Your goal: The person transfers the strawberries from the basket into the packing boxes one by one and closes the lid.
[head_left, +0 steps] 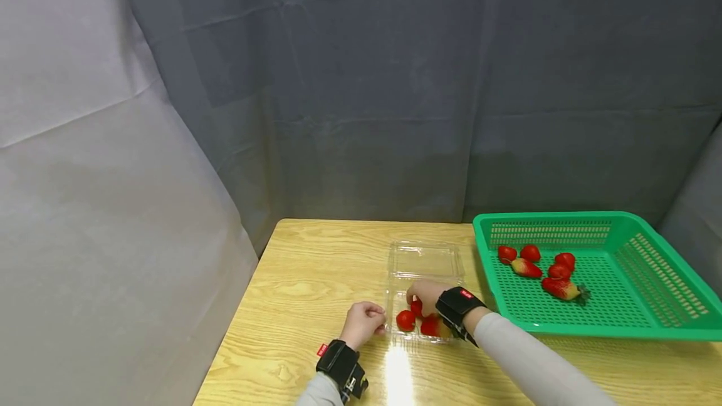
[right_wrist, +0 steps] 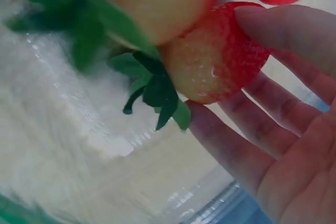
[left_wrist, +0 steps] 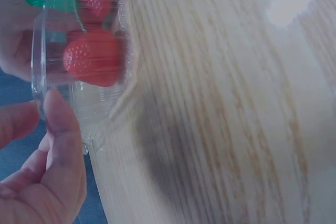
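A clear plastic clamshell box (head_left: pixel 427 260) lies on the table with its lid folded back. My left hand (head_left: pixel 363 323) is at the box's left side; in the left wrist view its fingertips (left_wrist: pixel 60 109) pinch the thin rim. My right hand (head_left: pixel 427 293) reaches into the box. Its thumb and fingers hold a red and yellow strawberry (right_wrist: pixel 223 56) with green leaves, as the right wrist view shows. A larger, paler strawberry (right_wrist: pixel 157 3) touches it. Another red strawberry (head_left: pixel 405 320) sits in the box's near left corner.
To the right stands a green plastic basket (head_left: pixel 671 329) with slotted walls. Inside it several strawberries (head_left: pixel 559 271) lie toward the left. The wooden table (head_left: pixel 304 262) ends at a grey cloth backdrop (head_left: pixel 372 143), and a pale cloth (head_left: pixel 130 237) hangs on the left.
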A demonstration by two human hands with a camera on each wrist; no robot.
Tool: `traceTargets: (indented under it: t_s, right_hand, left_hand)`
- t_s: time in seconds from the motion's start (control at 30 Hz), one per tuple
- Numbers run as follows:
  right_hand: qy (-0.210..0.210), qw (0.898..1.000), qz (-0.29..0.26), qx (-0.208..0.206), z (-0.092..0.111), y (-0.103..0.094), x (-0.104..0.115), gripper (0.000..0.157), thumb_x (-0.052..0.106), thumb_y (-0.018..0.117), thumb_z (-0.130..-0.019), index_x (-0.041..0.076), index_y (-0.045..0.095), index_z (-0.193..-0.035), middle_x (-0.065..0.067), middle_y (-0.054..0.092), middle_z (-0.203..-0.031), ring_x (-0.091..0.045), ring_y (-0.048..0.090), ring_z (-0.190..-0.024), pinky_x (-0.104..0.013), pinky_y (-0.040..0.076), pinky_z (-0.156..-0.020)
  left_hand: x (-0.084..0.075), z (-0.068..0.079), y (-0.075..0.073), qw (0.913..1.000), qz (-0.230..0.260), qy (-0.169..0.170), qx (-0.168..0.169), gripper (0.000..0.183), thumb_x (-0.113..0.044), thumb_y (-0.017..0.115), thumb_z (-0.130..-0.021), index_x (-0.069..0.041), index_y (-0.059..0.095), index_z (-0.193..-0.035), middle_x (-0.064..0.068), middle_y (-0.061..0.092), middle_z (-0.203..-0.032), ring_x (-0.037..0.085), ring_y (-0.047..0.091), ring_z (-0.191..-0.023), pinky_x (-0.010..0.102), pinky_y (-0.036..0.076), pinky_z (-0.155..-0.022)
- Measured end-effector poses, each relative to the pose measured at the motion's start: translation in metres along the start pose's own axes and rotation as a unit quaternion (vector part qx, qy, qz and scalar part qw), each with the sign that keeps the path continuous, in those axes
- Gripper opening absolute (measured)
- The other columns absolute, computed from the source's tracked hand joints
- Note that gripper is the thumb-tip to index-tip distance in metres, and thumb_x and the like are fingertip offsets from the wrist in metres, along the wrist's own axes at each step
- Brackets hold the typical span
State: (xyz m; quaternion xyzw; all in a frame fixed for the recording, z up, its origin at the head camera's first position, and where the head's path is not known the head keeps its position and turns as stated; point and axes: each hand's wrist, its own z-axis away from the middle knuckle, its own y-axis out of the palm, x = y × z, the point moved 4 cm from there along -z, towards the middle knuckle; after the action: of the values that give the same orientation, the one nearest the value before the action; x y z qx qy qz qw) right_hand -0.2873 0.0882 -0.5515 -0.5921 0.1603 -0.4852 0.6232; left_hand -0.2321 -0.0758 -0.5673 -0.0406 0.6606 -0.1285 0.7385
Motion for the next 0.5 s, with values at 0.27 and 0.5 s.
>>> traceTargets:
  t_s: [0.27,0.5]
  right_hand:
    - [-0.059,0.996,-0.065,-0.033,0.016,-0.037,0.001,0.036,-0.002,0.067,-0.074,0.004,0.062,-0.109,-0.013,0.061,-0.103,-0.027,0.057,-0.093,-0.036,0.051,-0.076]
    - [-0.004,0.955,-0.115,-0.273,0.058,-0.140,-0.052,0.033,0.002,0.058,-0.086,-0.002,0.054,-0.118,-0.023,0.052,-0.114,-0.038,0.049,-0.102,-0.049,0.045,-0.084]
  left_hand:
    - [-0.001,0.000,0.002,1.0000,-0.005,-0.004,0.000,0.008,0.007,0.060,-0.077,0.010,0.062,-0.083,0.005,0.056,-0.064,0.012,0.058,-0.052,0.027,0.056,-0.050]
    - [-0.002,0.000,0.001,0.9999,-0.014,-0.004,0.006,0.007,0.005,0.060,-0.078,0.010,0.061,-0.084,0.005,0.058,-0.064,0.016,0.061,-0.055,0.029,0.056,-0.051]
